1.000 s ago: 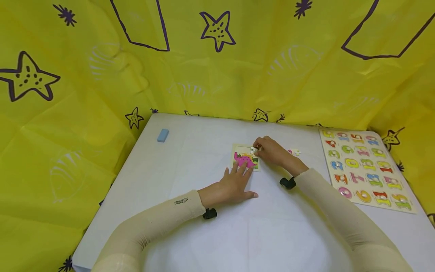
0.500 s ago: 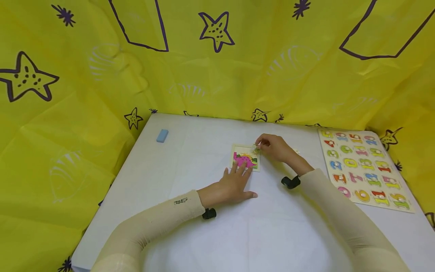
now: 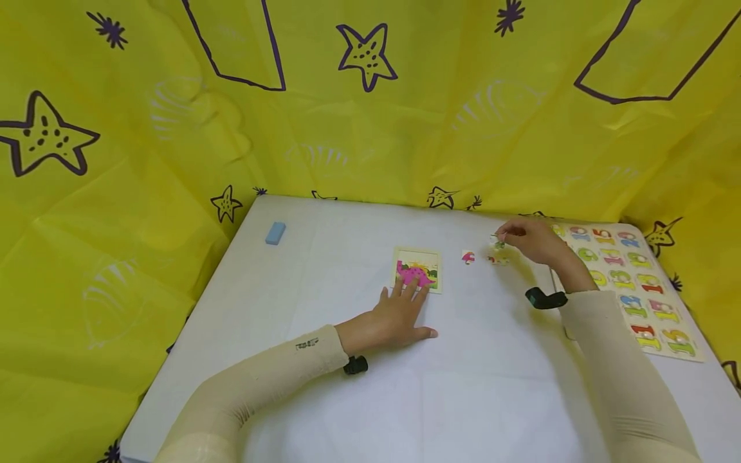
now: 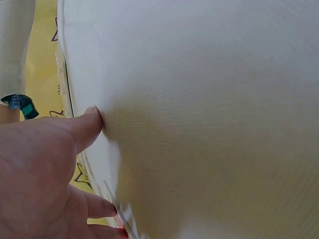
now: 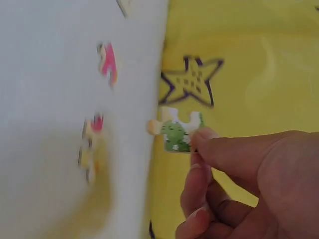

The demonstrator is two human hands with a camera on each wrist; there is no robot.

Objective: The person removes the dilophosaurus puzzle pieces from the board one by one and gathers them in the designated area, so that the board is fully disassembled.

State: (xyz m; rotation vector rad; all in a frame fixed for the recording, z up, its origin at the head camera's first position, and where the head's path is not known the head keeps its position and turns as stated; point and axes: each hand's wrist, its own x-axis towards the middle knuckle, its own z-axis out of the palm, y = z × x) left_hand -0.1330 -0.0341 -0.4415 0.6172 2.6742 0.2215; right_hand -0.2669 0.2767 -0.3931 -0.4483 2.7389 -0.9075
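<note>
My left hand lies with fingers spread, its fingertips on the lower part of a small framed dinosaur jigsaw puzzle. A pink dinosaur shows in the lower part of the frame, with a pale bare strip along the top. In the left wrist view, the fingertips touch the puzzle's edge and the thumb is on the tabletop. Right of the puzzle, my right hand pinches a green and white puzzle piece between thumb and fingers, above the table. Below it lies a loose puzzle piece; a pink puzzle piece lies nearer the frame.
A wooden number board with coloured numerals lies at the right, partly behind the right forearm. At the back left sits a light blue block. A yellow curtain hangs along the back of the white table.
My right hand has moved right, from the puzzle's upper right corner to above the loose piece, still pinching a piece. The pink piece has come into sight. My left hand stays in place.
</note>
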